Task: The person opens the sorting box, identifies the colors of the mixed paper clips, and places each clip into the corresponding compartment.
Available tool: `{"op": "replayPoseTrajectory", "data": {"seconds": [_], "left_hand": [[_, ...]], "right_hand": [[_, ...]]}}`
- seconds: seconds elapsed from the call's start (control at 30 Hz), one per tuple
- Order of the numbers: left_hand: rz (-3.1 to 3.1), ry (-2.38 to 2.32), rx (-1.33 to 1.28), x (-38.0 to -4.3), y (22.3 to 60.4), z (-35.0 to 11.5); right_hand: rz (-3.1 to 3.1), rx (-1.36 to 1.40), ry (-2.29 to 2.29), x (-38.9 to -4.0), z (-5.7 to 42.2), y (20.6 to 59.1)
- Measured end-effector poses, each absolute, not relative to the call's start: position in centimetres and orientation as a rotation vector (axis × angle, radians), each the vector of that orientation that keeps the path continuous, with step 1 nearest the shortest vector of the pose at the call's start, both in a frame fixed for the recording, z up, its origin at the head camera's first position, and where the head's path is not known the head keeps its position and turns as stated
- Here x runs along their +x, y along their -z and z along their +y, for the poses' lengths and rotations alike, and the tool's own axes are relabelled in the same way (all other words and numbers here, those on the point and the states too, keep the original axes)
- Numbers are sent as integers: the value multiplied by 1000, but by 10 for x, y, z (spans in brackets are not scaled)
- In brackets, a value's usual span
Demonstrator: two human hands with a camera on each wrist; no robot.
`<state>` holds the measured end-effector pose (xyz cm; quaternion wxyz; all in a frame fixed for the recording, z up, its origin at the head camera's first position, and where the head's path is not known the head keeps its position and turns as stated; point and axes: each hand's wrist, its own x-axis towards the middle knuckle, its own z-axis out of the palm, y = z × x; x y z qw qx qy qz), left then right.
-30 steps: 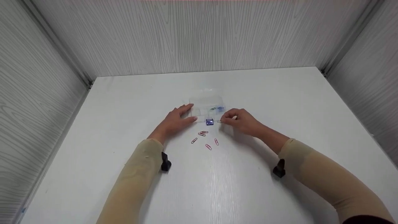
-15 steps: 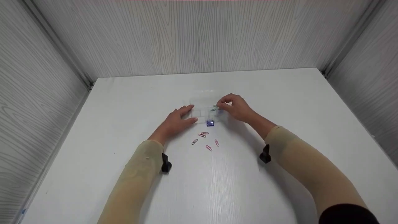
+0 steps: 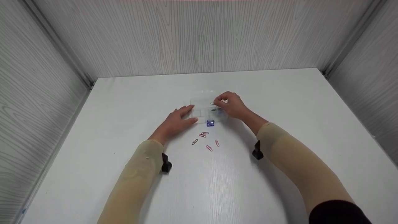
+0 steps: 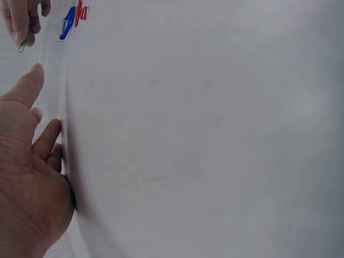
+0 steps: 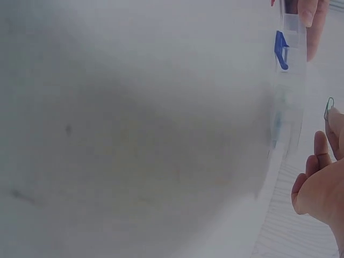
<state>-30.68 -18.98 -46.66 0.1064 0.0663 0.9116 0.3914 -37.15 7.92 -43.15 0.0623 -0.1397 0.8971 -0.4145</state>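
A clear plastic compartment box (image 3: 200,121) stands on the white table with its clear lid (image 3: 202,101) raised behind it. Straight fingers of my left hand (image 3: 178,120) rest along the box's left side, thumb near the front corner. Over the back right of the box, my right hand (image 3: 233,105) pinches a green paper clip (image 5: 329,107) between thumb and fingertip. Green clips (image 3: 213,109) lie in a back compartment, with blue ones partly hidden under the right hand. At the box front sits a blue latch (image 3: 210,123).
Several red paper clips (image 3: 209,148) lie loose on the table (image 3: 199,186) in front of the box. Grey wood-grain panels (image 3: 199,37) enclose the table at the back and both sides.
My right hand has moved from the front right of the box up and back, over its rear compartments, carrying the green paper clip. The left hand has stayed beside the box.
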Motion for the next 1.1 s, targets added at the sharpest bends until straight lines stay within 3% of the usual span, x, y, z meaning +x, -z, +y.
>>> {"op": "replayPoseTrajectory", "data": {"seconds": [1.1], "left_hand": [[2703, -1148, 211, -307, 468, -190]], "right_hand": [[2766, -495, 1245, -367, 78, 439]]}}
